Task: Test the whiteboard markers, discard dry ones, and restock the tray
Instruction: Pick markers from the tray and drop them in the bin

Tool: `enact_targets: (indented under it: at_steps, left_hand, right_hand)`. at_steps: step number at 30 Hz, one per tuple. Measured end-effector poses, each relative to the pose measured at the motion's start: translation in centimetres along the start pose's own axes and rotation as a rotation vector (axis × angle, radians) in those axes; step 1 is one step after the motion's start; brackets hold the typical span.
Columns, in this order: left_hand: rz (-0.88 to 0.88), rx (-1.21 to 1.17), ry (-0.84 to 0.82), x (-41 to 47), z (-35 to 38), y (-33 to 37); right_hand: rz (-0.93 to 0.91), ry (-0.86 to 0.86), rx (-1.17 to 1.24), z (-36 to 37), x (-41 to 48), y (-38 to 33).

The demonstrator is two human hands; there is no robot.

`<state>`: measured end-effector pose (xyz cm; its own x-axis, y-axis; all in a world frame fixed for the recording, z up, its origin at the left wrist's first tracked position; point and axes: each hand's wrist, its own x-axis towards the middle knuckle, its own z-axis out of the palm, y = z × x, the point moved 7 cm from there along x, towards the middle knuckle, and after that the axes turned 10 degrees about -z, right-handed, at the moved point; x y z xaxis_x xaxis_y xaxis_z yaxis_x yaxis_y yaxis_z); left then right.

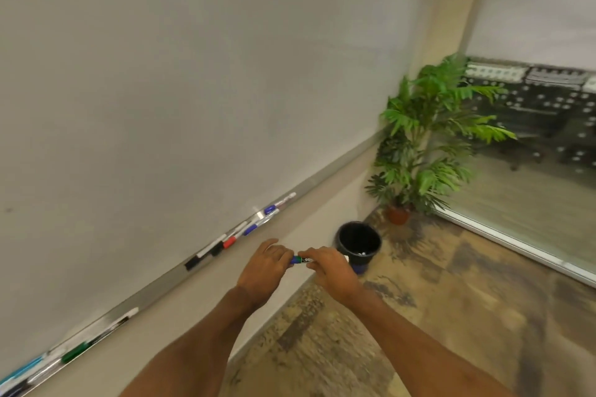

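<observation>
Marker [300, 259] first: it lies level between our two hands, in the air in front of the wall, below the tray [335, 171] and just left of the bin [358, 234] as we look down. It touches neither of them.

Our left grip [265, 263] is curled round the blue end, which we take to be the cap. Our right grip [330, 269] pinches the barrel from above, with the fingers folded over it. Held end to end like this, the two can pull or push against each other along the length of the marker. We judge that the cap is either coming off for a test stroke or being pressed back on. The picture does not tell us which.

Holding it so close to the bin makes sense if this one proves dry, since a short move to the right would drop it in. The whiteboard [193, 90] is just as near for a trial line.

Little of the marker shows between our fingers. We see a blue end, then a band of green and a dark label with pale print too blurred to read. A pale tip peeks out past the right hand and may be the back end.

Other markers [238, 229] lie along the tray in loose groups, capped in black, red and blue, and a second cluster [74, 351] with green and light blue caps lies lower left. Something small and pale lies inside the bin.
</observation>
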<state>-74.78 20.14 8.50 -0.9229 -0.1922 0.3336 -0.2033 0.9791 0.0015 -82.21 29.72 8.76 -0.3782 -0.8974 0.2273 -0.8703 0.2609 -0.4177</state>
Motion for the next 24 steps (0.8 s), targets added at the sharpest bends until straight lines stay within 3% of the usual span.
enact_targets:
  at_steps: [7, 11, 16, 24]
  left_hand:
    - [0.107, -0.184, -0.012, 8.1, 4.5, 3.2]
    - [0.023, -0.250, -0.187, 12.4, 7.2, 4.3]
    - [-0.142, -0.264, -0.404, 17.6, 12.9, 3.1]
    - [-0.090, -0.220, -0.443, 25.1, 17.7, 3.7]
  right_hand:
    - [0.152, 0.036, -0.083, -2.0, 1.1, 7.9]
    - [0.237, 0.053, -0.240, -2.0, 3.0, 12.3]
    - [0.301, 0.102, -0.262, -2.2, 4.5, 16.6]
    - [0.295, 0.086, -0.262, -3.9, 8.1, 22.7]
